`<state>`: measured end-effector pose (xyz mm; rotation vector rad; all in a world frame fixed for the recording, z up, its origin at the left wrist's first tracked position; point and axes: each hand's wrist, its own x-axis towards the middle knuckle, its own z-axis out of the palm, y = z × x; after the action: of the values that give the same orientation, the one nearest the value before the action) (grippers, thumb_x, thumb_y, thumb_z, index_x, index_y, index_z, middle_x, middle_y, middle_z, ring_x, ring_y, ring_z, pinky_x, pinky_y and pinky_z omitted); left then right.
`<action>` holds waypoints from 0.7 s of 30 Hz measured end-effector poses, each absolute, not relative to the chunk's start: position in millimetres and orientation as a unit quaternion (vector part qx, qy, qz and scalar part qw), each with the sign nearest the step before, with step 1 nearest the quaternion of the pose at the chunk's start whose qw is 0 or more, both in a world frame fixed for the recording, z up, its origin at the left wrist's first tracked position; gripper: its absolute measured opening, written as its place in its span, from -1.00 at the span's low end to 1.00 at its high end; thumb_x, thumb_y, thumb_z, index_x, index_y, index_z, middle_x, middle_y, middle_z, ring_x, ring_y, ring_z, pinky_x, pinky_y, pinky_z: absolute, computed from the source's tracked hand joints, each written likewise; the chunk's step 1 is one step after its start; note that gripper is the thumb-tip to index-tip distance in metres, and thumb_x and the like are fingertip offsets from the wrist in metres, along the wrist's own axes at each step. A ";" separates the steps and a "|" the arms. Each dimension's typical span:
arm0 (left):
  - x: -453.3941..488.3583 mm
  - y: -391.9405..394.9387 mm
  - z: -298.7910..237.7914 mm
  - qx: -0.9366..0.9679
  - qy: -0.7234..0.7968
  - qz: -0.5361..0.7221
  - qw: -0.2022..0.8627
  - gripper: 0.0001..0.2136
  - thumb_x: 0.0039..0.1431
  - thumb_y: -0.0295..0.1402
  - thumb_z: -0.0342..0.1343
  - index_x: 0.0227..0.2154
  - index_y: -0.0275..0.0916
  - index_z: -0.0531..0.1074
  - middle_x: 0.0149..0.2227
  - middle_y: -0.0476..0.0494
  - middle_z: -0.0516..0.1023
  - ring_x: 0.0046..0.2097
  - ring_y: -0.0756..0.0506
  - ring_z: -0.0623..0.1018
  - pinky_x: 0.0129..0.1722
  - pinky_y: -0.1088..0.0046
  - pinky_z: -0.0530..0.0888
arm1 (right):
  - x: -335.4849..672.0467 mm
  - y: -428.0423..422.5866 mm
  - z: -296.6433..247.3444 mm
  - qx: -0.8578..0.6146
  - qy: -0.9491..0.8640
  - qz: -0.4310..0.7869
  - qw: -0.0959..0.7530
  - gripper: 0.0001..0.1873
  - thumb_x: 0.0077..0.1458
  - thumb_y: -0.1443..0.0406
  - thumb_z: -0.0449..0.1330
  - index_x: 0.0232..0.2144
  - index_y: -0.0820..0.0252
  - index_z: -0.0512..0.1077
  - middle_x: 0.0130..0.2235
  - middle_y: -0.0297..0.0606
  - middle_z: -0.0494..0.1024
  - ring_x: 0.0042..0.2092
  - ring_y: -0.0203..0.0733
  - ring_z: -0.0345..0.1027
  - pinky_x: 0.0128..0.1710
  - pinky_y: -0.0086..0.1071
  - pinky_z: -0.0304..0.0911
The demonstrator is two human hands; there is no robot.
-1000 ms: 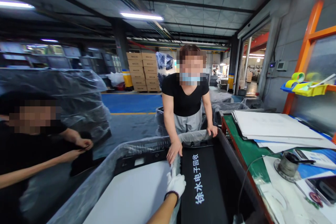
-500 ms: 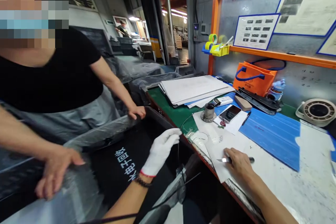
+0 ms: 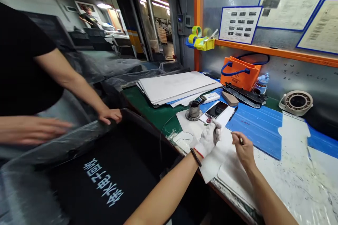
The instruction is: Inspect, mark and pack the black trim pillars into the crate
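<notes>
My left hand [image 3: 210, 137], in a white glove, is raised over the near edge of the worktable. Its fingers are curled, and what they hold, if anything, is hidden. Just beyond it lie a smartphone [image 3: 217, 109] and a small metal pot [image 3: 194, 110] on a round base. To its right is my bare right hand [image 3: 244, 147], closed in a fist over the white tabletop. Only a dark end of the utility knife [image 3: 241, 141] shows in that fist; the blade is out of sight. A white paper sheet [image 3: 211, 172] lies under my hands.
At left stands a plastic-lined bin [image 3: 79, 130], with a co-worker's hand [image 3: 110, 115] on its rim. Stacked white sheets [image 3: 174, 86] lie on the table's far left part. Behind are an orange bag [image 3: 239, 74], a blue sheet [image 3: 257, 130] and a round fan [image 3: 297, 102].
My left hand has moved from over the bin to above the table, its fingers now curled. My right hand has lifted and turned with the utility knife. The co-worker's nearer hand has lifted.
</notes>
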<state>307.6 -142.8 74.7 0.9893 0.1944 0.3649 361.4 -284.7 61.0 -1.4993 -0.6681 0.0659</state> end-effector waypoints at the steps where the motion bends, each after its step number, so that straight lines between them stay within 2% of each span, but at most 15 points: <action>1: 314.5 -146.6 74.3 0.446 0.085 0.156 0.877 -0.52 0.17 0.11 -0.05 -0.36 -0.28 0.40 -0.55 -0.02 0.39 -0.55 0.04 0.37 -0.52 0.52 0.38 | 367.3 -286.7 62.7 -0.647 -0.252 0.052 0.718 -0.52 0.01 -0.11 0.23 -0.32 0.19 0.43 -0.52 -0.38 0.32 -0.53 -0.28 0.16 -0.53 -0.44 0.13; 4: 331.0 -156.2 73.1 0.319 0.096 0.089 0.939 -0.44 0.20 0.16 -0.20 -0.22 -0.26 0.41 -0.22 -0.25 0.52 -0.29 -0.13 0.52 -0.28 0.28 0.49 | 386.9 -295.2 65.4 -0.575 -0.118 0.139 0.798 -0.51 0.01 -0.11 0.26 -0.32 0.18 0.37 -0.56 -0.46 0.26 -0.61 -0.36 0.07 -0.66 -0.52 0.06; 6: 337.2 -158.6 72.4 0.230 0.143 0.053 0.961 -0.42 0.22 0.16 -0.30 -0.12 -0.22 0.37 0.02 -0.30 0.43 -0.07 -0.23 0.49 -0.14 0.14 0.45 | 397.5 -301.5 66.8 -0.530 -0.034 0.197 0.824 -0.60 0.15 -0.03 0.18 -0.34 0.20 0.34 -0.51 -0.35 0.36 -0.59 -0.33 0.17 -0.67 -0.52 0.15; 8: 339.7 -157.2 72.2 0.187 0.187 0.035 0.964 -0.41 0.23 0.15 -0.37 -0.05 -0.19 0.32 0.15 -0.29 0.32 0.07 -0.28 0.40 -0.03 0.05 0.38 | 403.4 -306.3 68.8 -0.483 0.037 0.242 0.841 -0.64 0.34 0.07 -0.03 -0.29 0.24 0.34 -0.40 -0.17 0.47 -0.48 -0.24 0.35 -0.59 -0.46 0.31; 11: 338.9 -152.0 72.1 0.189 0.195 0.035 0.962 -0.41 0.25 0.13 -0.39 0.01 -0.19 0.27 0.23 -0.29 0.22 0.20 -0.32 0.27 0.11 -0.04 0.25 | 403.7 -308.8 72.0 -0.414 0.103 0.283 0.859 -0.56 0.42 0.12 -0.24 -0.08 0.31 0.30 -0.22 -0.01 0.52 -0.28 -0.10 0.47 -0.45 -0.31 0.44; 16: 337.3 -147.1 67.7 0.176 0.184 0.030 0.967 -0.39 0.24 0.14 -0.37 0.09 -0.19 0.22 0.27 -0.28 0.15 0.26 -0.32 0.19 0.17 -0.05 0.19 | 399.1 -309.2 72.6 -0.339 0.128 0.310 0.879 -0.41 0.40 0.02 -0.25 0.17 0.42 0.11 -0.14 0.07 0.51 -0.19 0.02 0.47 -0.41 -0.19 0.46; 19: 336.3 -146.6 68.3 0.172 0.172 0.028 0.970 -0.38 0.23 0.15 -0.35 0.11 -0.17 0.24 0.28 -0.25 0.15 0.27 -0.31 0.17 0.17 -0.06 0.18 | 396.8 -312.0 76.4 -0.308 0.113 0.317 0.890 -0.33 0.39 0.00 -0.24 0.23 0.48 0.03 -0.10 0.10 0.49 -0.15 0.06 0.46 -0.37 -0.15 0.46; 21: 334.0 -147.0 71.8 0.158 0.118 0.037 0.980 -0.39 0.23 0.15 -0.33 0.10 -0.16 0.27 0.26 -0.25 0.20 0.25 -0.33 0.20 0.16 -0.11 0.17 | 394.5 -314.3 82.1 -0.282 0.083 0.319 0.901 -0.31 0.38 -0.03 -0.27 0.23 0.46 0.06 -0.04 0.08 0.47 -0.09 0.05 0.43 -0.37 -0.16 0.47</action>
<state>334.0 -147.0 71.8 0.3176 0.2372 0.0735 394.5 -314.3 82.1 -0.5830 0.1726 0.6591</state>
